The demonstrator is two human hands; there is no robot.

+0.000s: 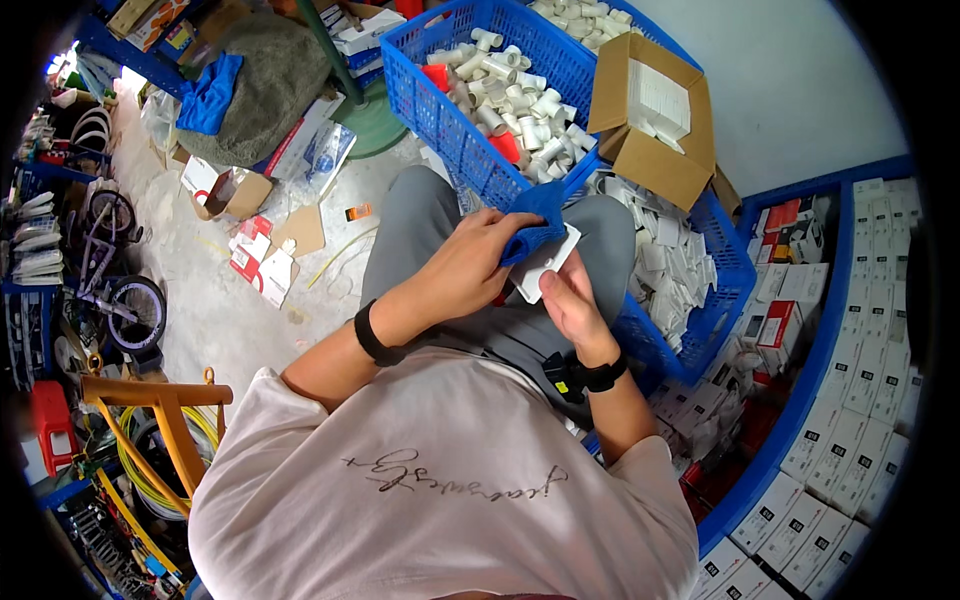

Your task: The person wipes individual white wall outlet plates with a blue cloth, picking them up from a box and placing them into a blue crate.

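Over my lap, my right hand (570,300) grips a white rectangular plastic plate (546,264) by its near edge, thumb on top. My left hand (478,248) is closed on a blue cloth (537,222), which lies against the plate's far left part and covers some of it. The left fingertips are partly hidden by the cloth. Just beyond my knees stands a blue plastic crate (478,165) full of white pipe fittings (520,110). To the right of my lap, another blue crate (735,262) holds many flat white pieces (665,255).
An open cardboard box (655,168) with stacked white plates rests on the crates. Blue shelving (780,440) with white boxes (840,450) curves along the right. Torn cardboard (262,265) litters the floor at left. A yellow metal frame (160,395) and a bicycle (120,290) stand farther left.
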